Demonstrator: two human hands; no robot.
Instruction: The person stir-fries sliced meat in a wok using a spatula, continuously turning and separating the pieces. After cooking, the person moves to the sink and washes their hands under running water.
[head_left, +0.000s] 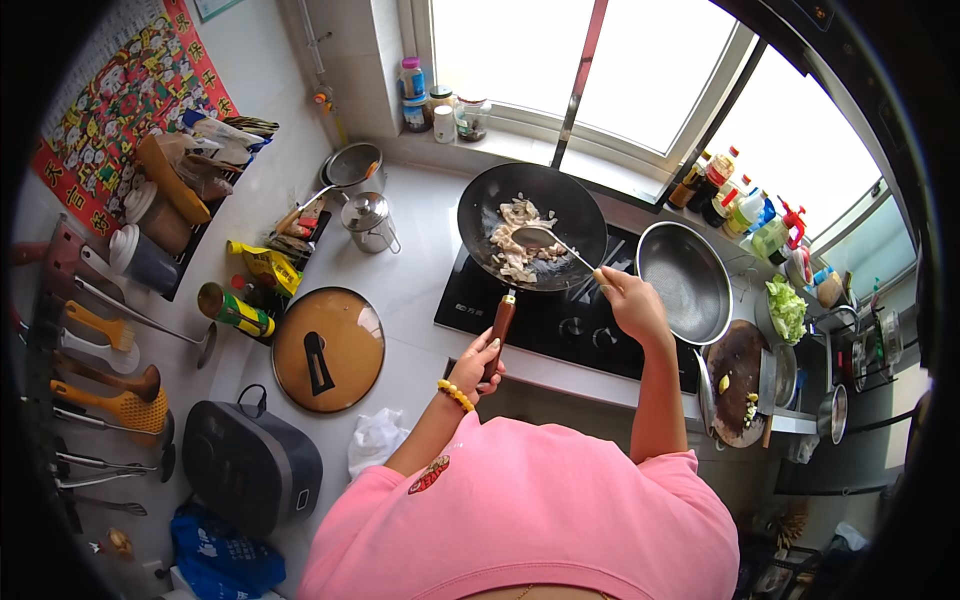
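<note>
A black wok (480, 202) stands on the left part of a black glass hob (480, 307). My left hand (480, 367) is closed around its brown wooden handle (501, 330). In my right hand (634, 304) is the end of a metal spatula or ladle (534, 237), whose head rests among pale sliced meat pieces (517, 214) in the wok. The meat lies in a loose heap across the middle of the pan. On the hob's right side sits a wide steel pan (682, 281) with nothing visible in it.
A glass lid (341, 337) lies left of the hob, near a dark rice cooker (240, 465). Behind it stand a lidded steel pot (367, 221) and a strainer (354, 165). Far right, a round chopping board (731, 375) carries a cleaver (766, 381). Bottles (712, 180) line the sill.
</note>
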